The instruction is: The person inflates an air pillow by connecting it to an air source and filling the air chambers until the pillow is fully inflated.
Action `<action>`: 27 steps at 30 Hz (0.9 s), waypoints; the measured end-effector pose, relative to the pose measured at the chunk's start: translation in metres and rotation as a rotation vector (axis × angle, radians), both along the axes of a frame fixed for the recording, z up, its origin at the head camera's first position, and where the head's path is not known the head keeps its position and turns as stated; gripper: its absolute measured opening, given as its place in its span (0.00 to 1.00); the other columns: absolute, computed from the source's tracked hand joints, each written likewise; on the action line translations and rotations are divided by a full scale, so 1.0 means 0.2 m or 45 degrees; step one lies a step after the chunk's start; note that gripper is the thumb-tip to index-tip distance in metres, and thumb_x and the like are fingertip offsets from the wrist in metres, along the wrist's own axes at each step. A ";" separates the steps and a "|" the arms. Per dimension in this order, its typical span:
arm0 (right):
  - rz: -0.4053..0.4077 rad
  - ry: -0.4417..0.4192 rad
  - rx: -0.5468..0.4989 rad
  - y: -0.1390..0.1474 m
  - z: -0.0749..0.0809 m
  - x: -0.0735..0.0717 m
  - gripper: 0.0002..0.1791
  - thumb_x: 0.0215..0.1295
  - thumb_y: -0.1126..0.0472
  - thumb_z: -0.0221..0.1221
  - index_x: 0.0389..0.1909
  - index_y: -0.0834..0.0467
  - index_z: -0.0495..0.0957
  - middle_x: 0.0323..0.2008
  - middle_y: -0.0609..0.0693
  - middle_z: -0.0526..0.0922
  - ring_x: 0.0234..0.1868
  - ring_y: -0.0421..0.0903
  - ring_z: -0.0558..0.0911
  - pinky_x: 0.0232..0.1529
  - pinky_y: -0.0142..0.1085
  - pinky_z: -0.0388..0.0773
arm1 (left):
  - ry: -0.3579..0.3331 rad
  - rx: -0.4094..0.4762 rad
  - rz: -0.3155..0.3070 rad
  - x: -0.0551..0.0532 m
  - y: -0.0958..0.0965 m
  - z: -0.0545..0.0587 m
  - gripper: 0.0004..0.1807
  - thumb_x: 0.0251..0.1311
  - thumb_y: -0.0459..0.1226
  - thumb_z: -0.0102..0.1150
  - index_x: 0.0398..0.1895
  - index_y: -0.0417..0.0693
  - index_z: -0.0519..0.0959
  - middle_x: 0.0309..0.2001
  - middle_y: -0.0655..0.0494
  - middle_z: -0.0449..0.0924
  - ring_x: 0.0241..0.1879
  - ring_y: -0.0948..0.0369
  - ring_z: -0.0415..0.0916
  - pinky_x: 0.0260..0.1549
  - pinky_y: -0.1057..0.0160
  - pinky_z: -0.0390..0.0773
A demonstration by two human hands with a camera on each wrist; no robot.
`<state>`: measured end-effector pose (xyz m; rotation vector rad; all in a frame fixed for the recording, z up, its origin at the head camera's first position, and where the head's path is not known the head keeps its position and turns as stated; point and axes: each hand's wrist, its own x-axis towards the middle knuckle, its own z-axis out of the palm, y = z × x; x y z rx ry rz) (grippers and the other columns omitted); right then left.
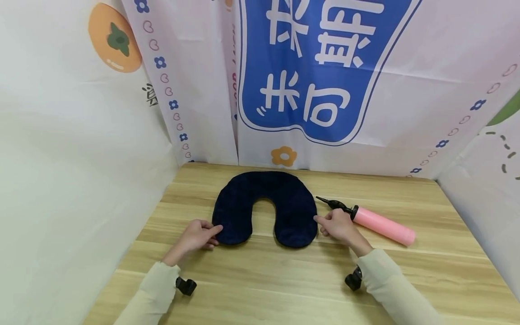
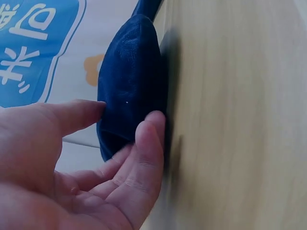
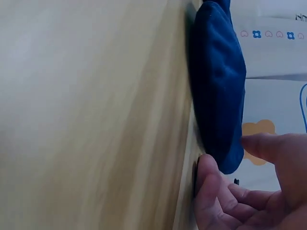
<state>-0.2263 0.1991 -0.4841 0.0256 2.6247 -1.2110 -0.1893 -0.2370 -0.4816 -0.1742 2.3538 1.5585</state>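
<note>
A dark navy U-shaped neck pillow [image 1: 264, 185] lies on the table with its opening facing me. My left hand [image 1: 201, 234] holds the outer edge of its left end, thumb on top and fingers at the underside. In the left wrist view the pillow [image 2: 129, 72] looks softly puffed, with the hand [image 2: 91, 167] spread around its end. On the other side my right hand [image 1: 337, 224] pinches the outer edge of the right end. Its thumb and fingertips meet the pillow [image 3: 218, 86] from above and below in the right wrist view.
A pink hand pump [image 1: 383, 225] with a black nozzle lies just beyond the right hand, nozzle toward the pillow. The wood-grain table [image 1: 260, 289] is bounded by a printed white cloth [image 1: 203, 113] at the back and by pale walls on both sides.
</note>
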 end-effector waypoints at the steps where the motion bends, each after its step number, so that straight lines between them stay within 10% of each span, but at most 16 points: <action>1: -0.003 -0.008 -0.015 -0.01 -0.01 -0.01 0.23 0.75 0.48 0.63 0.24 0.60 0.83 0.21 0.52 0.86 0.17 0.39 0.72 0.20 0.30 0.66 | 0.011 0.018 0.002 0.00 0.01 -0.01 0.18 0.74 0.42 0.63 0.45 0.31 0.78 0.30 0.46 0.89 0.28 0.60 0.87 0.28 0.64 0.88; 11: 0.033 -0.065 -0.161 -0.08 -0.01 0.00 0.24 0.75 0.57 0.63 0.16 0.53 0.70 0.17 0.49 0.80 0.15 0.38 0.70 0.18 0.28 0.65 | 0.103 0.109 0.083 0.05 0.01 -0.03 0.14 0.73 0.36 0.64 0.44 0.29 0.78 0.32 0.49 0.86 0.27 0.62 0.85 0.30 0.65 0.88; 21: 0.238 -0.010 -0.102 -0.23 0.05 0.30 0.18 0.73 0.57 0.65 0.22 0.60 0.82 0.17 0.48 0.84 0.17 0.39 0.78 0.20 0.31 0.75 | 0.260 -0.014 0.192 0.03 -0.22 -0.01 0.19 0.72 0.38 0.66 0.52 0.27 0.81 0.37 0.48 0.86 0.32 0.63 0.85 0.38 0.63 0.89; 27: 0.288 0.086 0.148 -0.14 0.03 0.24 0.28 0.76 0.49 0.62 0.13 0.56 0.79 0.09 0.40 0.70 0.13 0.37 0.66 0.17 0.30 0.62 | 0.093 0.016 0.182 0.06 -0.18 -0.02 0.26 0.76 0.42 0.61 0.58 0.23 0.77 0.38 0.45 0.89 0.33 0.64 0.87 0.38 0.66 0.89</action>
